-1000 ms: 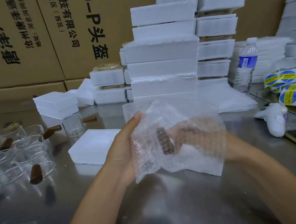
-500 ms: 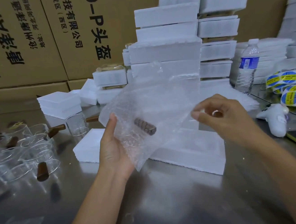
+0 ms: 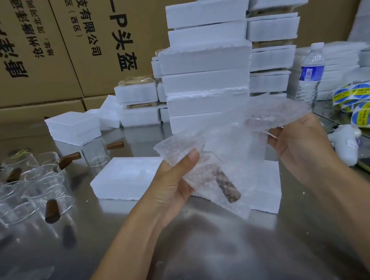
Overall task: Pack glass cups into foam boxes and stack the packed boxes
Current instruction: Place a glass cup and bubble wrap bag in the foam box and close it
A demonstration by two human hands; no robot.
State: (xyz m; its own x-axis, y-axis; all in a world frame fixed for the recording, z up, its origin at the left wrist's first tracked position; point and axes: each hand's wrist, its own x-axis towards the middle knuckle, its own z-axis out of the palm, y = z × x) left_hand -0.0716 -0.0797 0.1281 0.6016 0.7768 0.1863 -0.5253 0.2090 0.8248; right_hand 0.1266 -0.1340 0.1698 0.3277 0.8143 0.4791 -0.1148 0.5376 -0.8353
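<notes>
Holds a glass cup (image 3: 228,188), brown handle showing through, inside a loose sleeve of bubble wrap (image 3: 225,145), in the air just above the open foam box (image 3: 124,179) on the table (image 3: 212,250). Risks letting the cup slide out of the slack wrap and crack on the metal, with the sleeve spread wide and not yet rolled tight. Risks too a bundle too lumpy to sit in the foam recess. Pinches the wrap's near corner in the left hand (image 3: 172,186), thumb on top, palm turned up, grip closed on the wrap beside the cup. Pinches the far flap in the right hand (image 3: 302,149), raised and drawn out to the right, grip likewise closed on the wrap. Behind, a stack of foam boxes (image 3: 207,81); off to the left, loose cups (image 3: 37,190).
</notes>
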